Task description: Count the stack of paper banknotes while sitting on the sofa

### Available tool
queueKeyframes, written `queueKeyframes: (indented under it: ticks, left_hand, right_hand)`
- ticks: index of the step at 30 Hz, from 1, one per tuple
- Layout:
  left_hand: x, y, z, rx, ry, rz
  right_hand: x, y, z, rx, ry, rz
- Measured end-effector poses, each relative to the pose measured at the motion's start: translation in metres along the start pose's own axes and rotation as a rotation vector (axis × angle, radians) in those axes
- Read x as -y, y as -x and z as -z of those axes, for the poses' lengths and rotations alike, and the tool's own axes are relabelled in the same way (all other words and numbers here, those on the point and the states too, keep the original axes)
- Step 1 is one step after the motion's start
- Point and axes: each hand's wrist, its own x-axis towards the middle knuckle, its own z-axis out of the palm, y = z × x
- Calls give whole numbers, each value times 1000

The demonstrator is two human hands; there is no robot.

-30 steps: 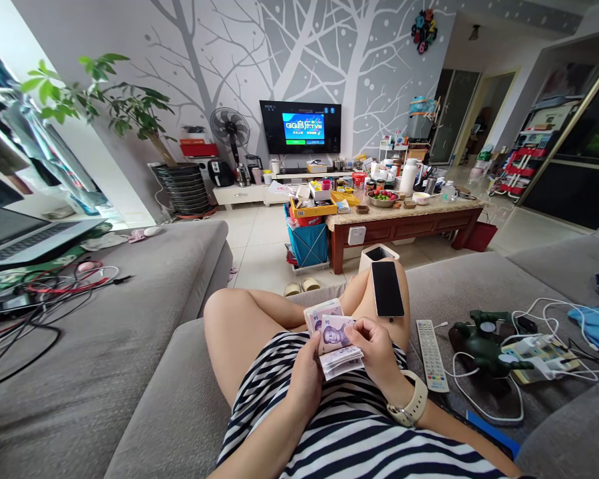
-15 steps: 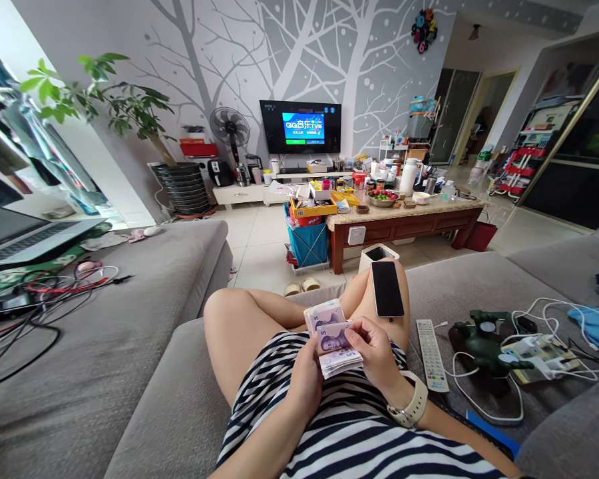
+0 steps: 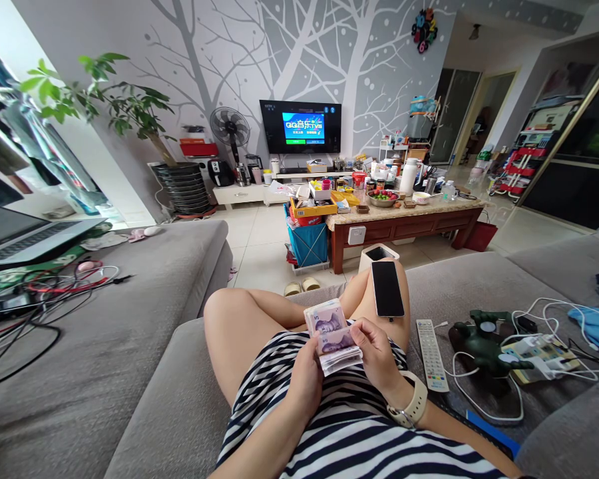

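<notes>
A stack of purple banknotes marked 5 is held over my lap, its near part folded down toward me. My left hand grips the stack from the left side, thumb on top. From the right, my right hand pinches the edge of an upper note between thumb and fingers. The undersides of both hands' grips are hidden. A smartphone with a dark screen rests on my right thigh, just beyond the right hand.
On the grey sofa to my right lie a remote control, a dark green figure and a power strip with white cables. Tangled cables and a laptop are at left. Ahead stands a crowded coffee table.
The top note at the right fingers has bent down toward me, so its portrait looks flatter. Both hands stay in nearly the same place on the stack.
</notes>
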Motion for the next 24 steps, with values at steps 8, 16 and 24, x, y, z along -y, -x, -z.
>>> queueKeyframes:
  ticks: [8,16,24]
  left_hand:
    - [-3,4,-1,-22,-41,-8]
    - [-6,7,-2,-35,-122,-15]
    - [-6,9,-5,-7,-97,-8]
  right_hand:
    - [-6,-7,2,-66,-11,-48]
    - [-12,-12,2,-98,0,-117]
    - [-9,-11,2,-126,55,-104]
